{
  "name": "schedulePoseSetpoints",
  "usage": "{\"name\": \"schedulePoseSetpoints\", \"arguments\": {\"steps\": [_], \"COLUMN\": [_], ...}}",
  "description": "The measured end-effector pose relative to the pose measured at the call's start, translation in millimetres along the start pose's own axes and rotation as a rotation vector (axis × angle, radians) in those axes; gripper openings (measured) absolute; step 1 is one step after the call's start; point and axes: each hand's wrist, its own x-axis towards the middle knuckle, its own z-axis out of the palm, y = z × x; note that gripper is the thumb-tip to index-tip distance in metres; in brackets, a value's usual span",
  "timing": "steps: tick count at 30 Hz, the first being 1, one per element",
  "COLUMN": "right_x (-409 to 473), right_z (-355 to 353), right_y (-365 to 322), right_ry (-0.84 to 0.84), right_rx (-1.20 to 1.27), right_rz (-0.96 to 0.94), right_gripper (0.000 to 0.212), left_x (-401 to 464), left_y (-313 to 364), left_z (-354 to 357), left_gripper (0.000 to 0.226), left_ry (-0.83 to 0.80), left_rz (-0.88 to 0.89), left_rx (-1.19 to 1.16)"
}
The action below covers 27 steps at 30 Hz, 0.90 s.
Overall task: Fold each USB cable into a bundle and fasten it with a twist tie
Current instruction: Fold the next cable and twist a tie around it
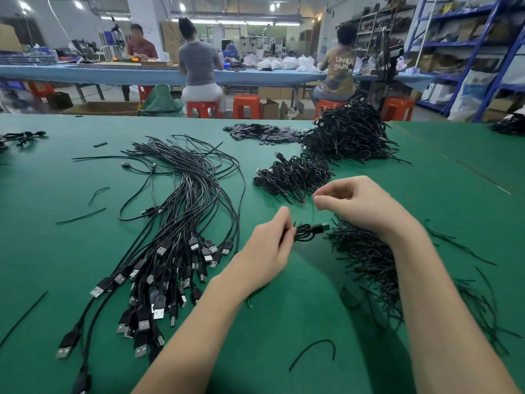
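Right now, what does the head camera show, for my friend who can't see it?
Two hands work over a green table: the left hand holds a folded black cable, while the right hand pinches something too thin to make out. Loose USB cables lie left, finished bundles behind.

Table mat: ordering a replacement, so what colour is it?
Plain green, seen in the head view: table mat.

blue shelving (466, 44), orange stools (246, 106)
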Motion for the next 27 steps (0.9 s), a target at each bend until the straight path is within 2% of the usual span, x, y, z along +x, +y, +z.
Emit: {"name": "schedulePoseSetpoints", "arguments": {"steps": [4,8,12,14,16,18,22,27], "right_x": [6,8,9,10,10,11,10,9], "right_z": [20,36,39,39,41,44,40,32], "right_y": [15,32,37,40,42,42,37,30], "right_ry": [-0.094,-0.200,-0.306,-0.320,-0.279,-0.231,-0.200,-0.186], "right_rx": [0.040,0.573,0.769,0.780,0.817,0.844,0.636,0.437], "right_rz": [0.170,0.368,0.448,0.458,0.447,0.417,0.311,0.216], "right_gripper": [0.019,0.024,0.036,0.032,0.018,0.017,0.024,0.013], "left_x": [-1,0,1,1,2,2,2,1], "left_y": [0,-3,-3,-1,0,1,1,-1], "left_z": [3,6,2,1,0,0,-2,-4], "left_gripper": [0.017,0.018,0.018,0.017,0.016,0.016,0.014,0.014], "left_ry": [0.059,0.144,0.129,0.109,0.098,0.081,0.036,-0.005], "left_rz": [0.011,-0.013,0.025,0.040,0.047,0.054,0.061,0.086], "left_rx": [-0.029,-0.094,-0.120,-0.135,-0.145,-0.142,-0.103,-0.053]}}
